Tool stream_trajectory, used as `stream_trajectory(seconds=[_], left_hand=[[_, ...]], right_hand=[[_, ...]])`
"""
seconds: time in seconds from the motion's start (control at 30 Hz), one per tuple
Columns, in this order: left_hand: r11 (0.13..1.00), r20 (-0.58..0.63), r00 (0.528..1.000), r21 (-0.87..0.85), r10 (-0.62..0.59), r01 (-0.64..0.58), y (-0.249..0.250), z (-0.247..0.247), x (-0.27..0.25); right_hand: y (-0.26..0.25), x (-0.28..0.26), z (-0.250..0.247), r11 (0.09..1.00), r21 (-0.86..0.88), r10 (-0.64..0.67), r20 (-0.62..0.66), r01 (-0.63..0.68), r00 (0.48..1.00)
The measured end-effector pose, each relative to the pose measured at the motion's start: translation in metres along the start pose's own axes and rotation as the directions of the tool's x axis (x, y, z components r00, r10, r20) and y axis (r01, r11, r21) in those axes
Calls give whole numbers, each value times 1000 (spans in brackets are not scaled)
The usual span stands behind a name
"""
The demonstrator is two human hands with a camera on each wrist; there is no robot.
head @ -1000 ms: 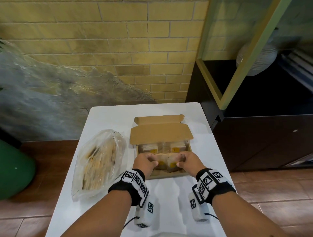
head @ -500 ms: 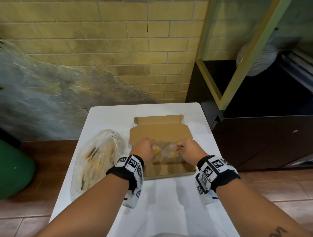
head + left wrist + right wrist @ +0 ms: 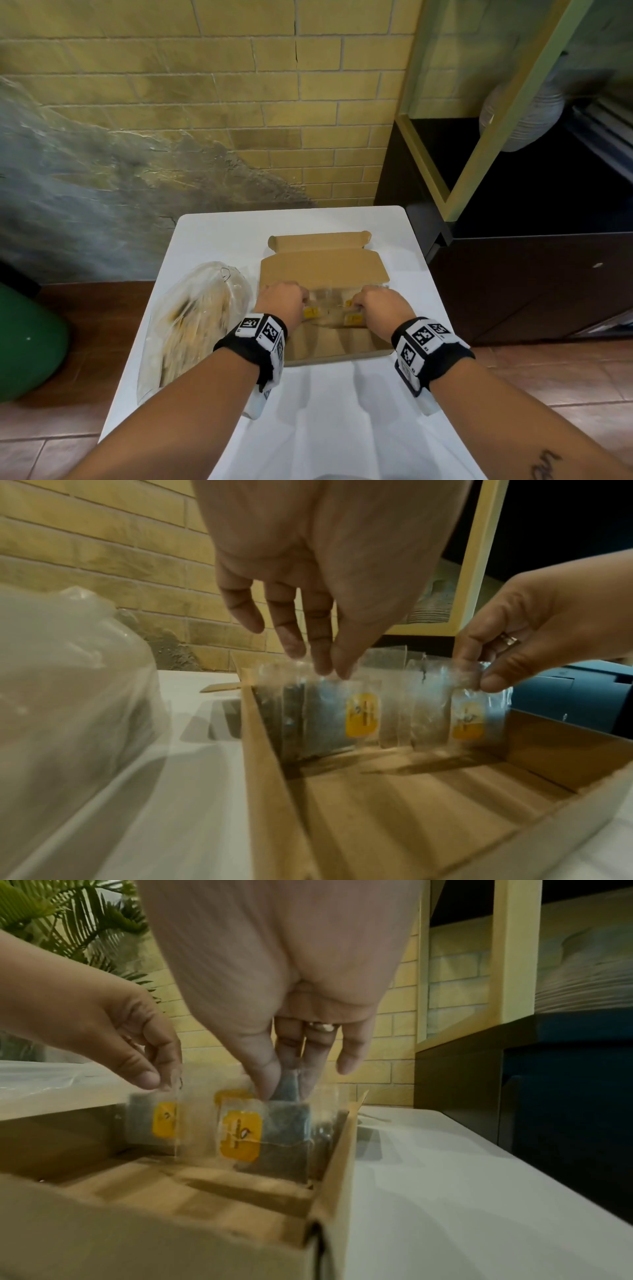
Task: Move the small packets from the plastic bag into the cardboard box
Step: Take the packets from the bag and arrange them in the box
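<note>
White table (image 3: 342, 428) against yellow brick wall (image 3: 239, 85); each grip pinches small packets (image 3: 330, 310) in cardboard box (image 3: 339, 349).

Bare forearms, no sleeves. Black fabric wristbands (image 3: 251, 346) on both wrists, each carrying white blocks printed with black square fiducial markers (image 3: 424, 337). White camera housings (image 3: 258, 399) slung beneath the wrists, toward 6 o'clock. Dark tattoo (image 3: 544, 464) on right forearm at 5 o'clock. Ring (image 3: 322, 1027) on a right finger.
</note>
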State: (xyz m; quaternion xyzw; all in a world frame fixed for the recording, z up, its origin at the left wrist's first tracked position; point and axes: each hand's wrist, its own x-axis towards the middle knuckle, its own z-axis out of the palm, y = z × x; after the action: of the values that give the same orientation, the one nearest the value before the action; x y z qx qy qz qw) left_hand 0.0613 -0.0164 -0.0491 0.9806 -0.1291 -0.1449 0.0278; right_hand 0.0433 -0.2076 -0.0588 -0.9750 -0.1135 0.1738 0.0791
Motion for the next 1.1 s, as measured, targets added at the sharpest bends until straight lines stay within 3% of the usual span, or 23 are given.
stream_trajectory(seconds=[0.23,0.4,0.9,1.1], left_hand=[[993,29,997,96,-69,65,-3,1,-1],[992,-3,998,110,-59,59,-4,-4,-2],[991,13,997,112,-72,70,-8,-7,-3],[987,-8,997,144,-73,73,-8,-12,-5]], right_hand=[[1,3,-1,995,-88,-46,9,47,999],[2,3,-8,987,-147,-67,-64,57,996],[1,4,-8,949,-309,-60,2,57,998],[1,3,-9,952,-306,-36,-107,1,994]])
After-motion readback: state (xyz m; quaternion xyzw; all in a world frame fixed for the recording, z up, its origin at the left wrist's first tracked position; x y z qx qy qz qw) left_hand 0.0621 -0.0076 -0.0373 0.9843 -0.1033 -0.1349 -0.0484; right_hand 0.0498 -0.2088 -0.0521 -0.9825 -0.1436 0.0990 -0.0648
